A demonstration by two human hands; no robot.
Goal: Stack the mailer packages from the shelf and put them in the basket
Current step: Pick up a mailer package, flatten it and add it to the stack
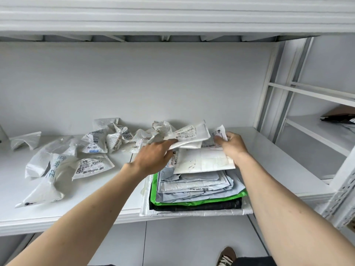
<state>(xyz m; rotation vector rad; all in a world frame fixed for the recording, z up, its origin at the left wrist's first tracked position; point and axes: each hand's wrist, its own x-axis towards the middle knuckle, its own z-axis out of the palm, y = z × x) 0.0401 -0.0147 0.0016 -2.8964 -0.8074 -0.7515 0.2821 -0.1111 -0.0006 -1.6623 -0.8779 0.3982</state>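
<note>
While both hands grip one mailer (189, 136), stack (197, 187) overhangs shelf (269, 150).

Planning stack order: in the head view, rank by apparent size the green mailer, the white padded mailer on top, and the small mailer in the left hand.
1. Green mailer, mostly covered, so judged by its visible edges.
2. White padded mailer.
3. Small mailer in the left hand.

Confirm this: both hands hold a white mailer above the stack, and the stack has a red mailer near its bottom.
Wrong colour. The head view shows a green mailer near the bottom of the stack, not red. Left hand and right hand do hold the white mailer above it.
</note>
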